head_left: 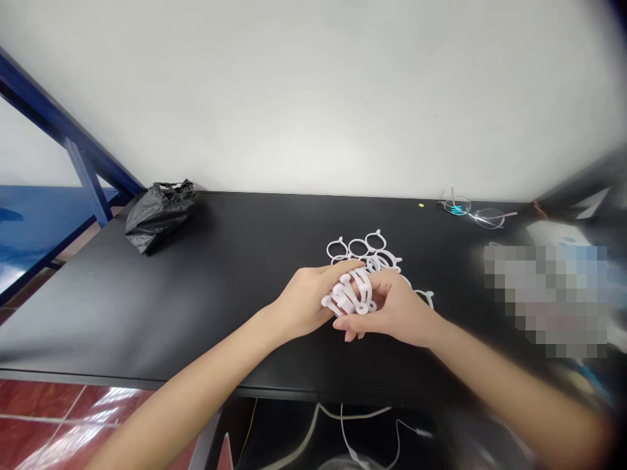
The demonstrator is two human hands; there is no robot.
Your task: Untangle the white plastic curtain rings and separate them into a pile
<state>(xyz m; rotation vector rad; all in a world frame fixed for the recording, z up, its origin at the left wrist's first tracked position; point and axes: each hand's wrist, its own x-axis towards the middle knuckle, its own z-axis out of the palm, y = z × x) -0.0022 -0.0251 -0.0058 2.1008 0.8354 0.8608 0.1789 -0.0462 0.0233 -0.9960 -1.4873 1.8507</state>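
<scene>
Between my two hands is a bunch of white plastic rings (349,295) with small round tabs, held just above the table. My left hand (309,297) is closed around the bunch from the left, its fingers partly hidden behind the rings. From the right, my right hand (392,307) grips the same bunch, with the thumb along its lower side. More loose white rings (359,248) lie in a flat, overlapping pile just beyond my hands. One ring (426,297) rests partly hidden behind my right wrist.
The black table (235,241) runs along a pale wall. A crumpled black plastic bag (159,214) sits at the back left, beside a blue metal frame (73,124). Eyeglasses (474,214) lie at the back right. Cables (313,427) hang below the front edge. The right side is blurred.
</scene>
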